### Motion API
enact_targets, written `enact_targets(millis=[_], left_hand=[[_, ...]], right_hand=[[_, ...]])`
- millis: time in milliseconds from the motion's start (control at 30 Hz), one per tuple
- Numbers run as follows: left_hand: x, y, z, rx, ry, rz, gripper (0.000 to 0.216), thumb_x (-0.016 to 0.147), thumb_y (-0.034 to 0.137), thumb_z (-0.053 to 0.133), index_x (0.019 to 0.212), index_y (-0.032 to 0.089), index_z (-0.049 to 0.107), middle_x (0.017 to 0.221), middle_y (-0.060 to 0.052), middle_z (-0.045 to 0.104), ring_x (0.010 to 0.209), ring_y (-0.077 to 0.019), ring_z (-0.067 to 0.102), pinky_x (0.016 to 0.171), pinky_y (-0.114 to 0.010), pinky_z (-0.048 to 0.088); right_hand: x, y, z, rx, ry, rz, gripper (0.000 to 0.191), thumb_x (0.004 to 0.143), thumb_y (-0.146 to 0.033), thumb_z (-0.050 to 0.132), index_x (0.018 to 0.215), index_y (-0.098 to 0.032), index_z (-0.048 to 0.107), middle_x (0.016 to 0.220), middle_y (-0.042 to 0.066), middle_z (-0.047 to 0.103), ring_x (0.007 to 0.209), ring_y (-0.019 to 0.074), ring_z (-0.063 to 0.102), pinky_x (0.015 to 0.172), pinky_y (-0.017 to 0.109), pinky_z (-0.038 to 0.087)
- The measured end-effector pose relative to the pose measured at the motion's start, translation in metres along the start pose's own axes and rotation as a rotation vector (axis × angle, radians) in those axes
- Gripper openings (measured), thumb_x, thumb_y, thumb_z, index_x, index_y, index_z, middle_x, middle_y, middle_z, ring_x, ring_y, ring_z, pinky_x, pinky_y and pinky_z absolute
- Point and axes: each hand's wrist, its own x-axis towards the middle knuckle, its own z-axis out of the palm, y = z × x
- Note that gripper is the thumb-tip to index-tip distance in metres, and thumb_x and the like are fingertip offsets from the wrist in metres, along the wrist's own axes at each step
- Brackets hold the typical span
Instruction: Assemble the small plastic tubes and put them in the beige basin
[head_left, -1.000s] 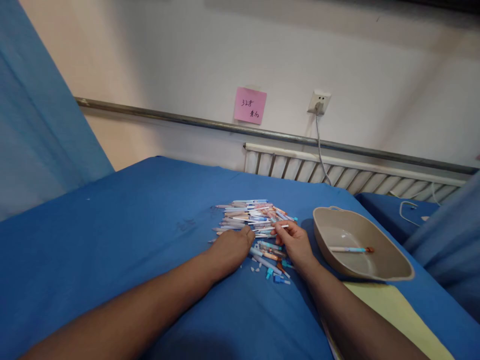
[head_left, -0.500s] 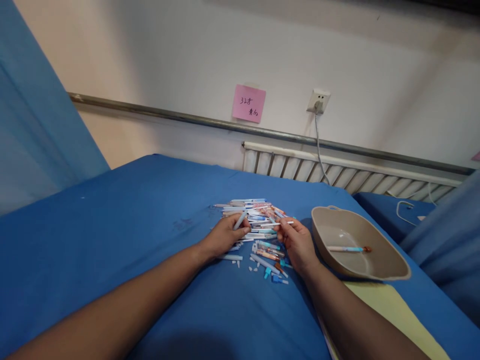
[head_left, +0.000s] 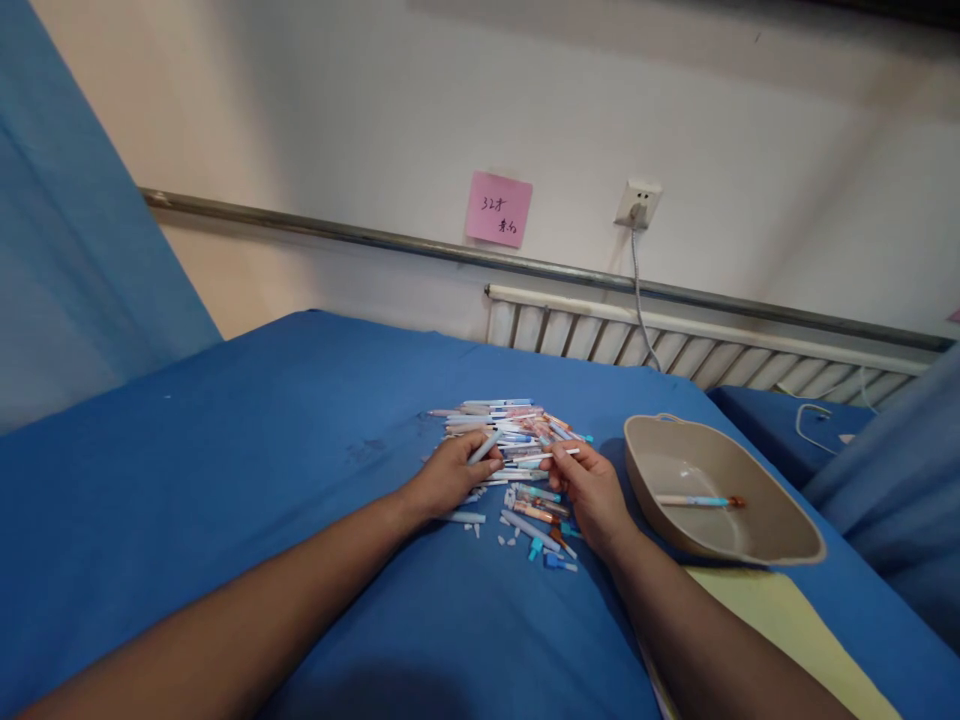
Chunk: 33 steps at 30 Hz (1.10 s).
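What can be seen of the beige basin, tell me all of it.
The beige basin looks like smooth plastic, with rounded corners, sloping walls, a small loop at the far rim and a shiny floor. It stands upright on the blue cloth, to the right of the right hand and apart from it. One pen lies inside. Whether the yellow sheet touches it is unclear.

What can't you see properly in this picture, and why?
In the head view:
The grey tube: lower end hidden by the left hand.
The white stick: partly hidden by the right hand.
The yellow paper: partly behind the right forearm, cut off by the bottom edge.
Some pale bits: too small to identify.
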Motion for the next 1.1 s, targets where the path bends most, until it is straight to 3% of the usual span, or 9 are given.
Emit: enact_targets(millis=[333, 500, 633, 767, 933, 1100], left_hand=[[0.001, -0.004, 0.002, -0.152, 0.071, -0.018, 0.022, 0.072, 0.037, 0.060, 0.074, 0.016, 0.054, 0.059, 0.005, 0.047, 0.051, -0.0080, 0.039, 0.048, -0.018, 0.031], [0.000, -0.004, 0.002, -0.066, 0.093, 0.038, 0.018, 0.074, 0.034, 0.058, 0.074, 0.016, 0.056, 0.061, 0.004, 0.049, 0.055, -0.0092, 0.042, 0.052, -0.019, 0.034], [-0.004, 0.002, 0.005, 0.051, 0.079, 0.080, 0.016, 0.075, 0.031, 0.056, 0.075, 0.015, 0.060, 0.066, 0.003, 0.053, 0.062, -0.0117, 0.046, 0.057, -0.021, 0.036], [-0.007, 0.005, 0.008, 0.058, 0.101, 0.123, 0.017, 0.077, 0.031, 0.057, 0.079, 0.015, 0.062, 0.072, 0.001, 0.058, 0.070, -0.0143, 0.052, 0.064, -0.023, 0.040], [-0.005, 0.001, 0.008, 0.030, 0.124, 0.143, 0.018, 0.077, 0.033, 0.056, 0.079, 0.016, 0.060, 0.075, 0.000, 0.060, 0.074, -0.0159, 0.054, 0.069, -0.025, 0.043], [-0.003, 0.003, 0.001, -0.018, 0.073, 0.109, 0.022, 0.081, 0.037, 0.052, 0.082, 0.016, 0.060, 0.072, 0.001, 0.058, 0.068, -0.0137, 0.053, 0.065, -0.023, 0.043]], right_hand=[[0.000, -0.002, 0.001, -0.125, -0.075, 0.058, 0.030, 0.066, -0.044, 0.072, 0.077, -0.016, 0.065, 0.069, 0.000, 0.065, 0.048, 0.0069, 0.045, 0.046, 0.019, 0.035], [-0.003, 0.005, 0.004, -0.316, -0.127, 0.029, 0.030, 0.068, -0.043, 0.069, 0.075, -0.015, 0.061, 0.064, 0.000, 0.063, 0.048, 0.0083, 0.048, 0.046, 0.020, 0.037], [-0.010, 0.009, 0.007, -0.483, -0.238, -0.087, 0.021, 0.080, -0.035, 0.058, 0.092, -0.018, 0.060, 0.064, -0.002, 0.061, 0.057, 0.0117, 0.057, 0.053, 0.022, 0.043], [-0.014, 0.005, 0.007, -0.615, -0.310, -0.221, 0.027, 0.084, -0.026, 0.051, 0.110, -0.022, 0.059, 0.069, -0.002, 0.063, 0.063, 0.0123, 0.059, 0.060, 0.023, 0.045], [-0.012, 0.007, 0.006, -0.595, -0.329, -0.256, 0.029, 0.086, -0.026, 0.048, 0.111, -0.024, 0.063, 0.071, -0.001, 0.063, 0.063, 0.0123, 0.059, 0.061, 0.024, 0.045], [-0.009, 0.010, 0.006, -0.475, -0.249, -0.130, 0.030, 0.084, -0.033, 0.050, 0.108, -0.020, 0.063, 0.065, -0.001, 0.058, 0.054, 0.0105, 0.052, 0.051, 0.022, 0.043]])
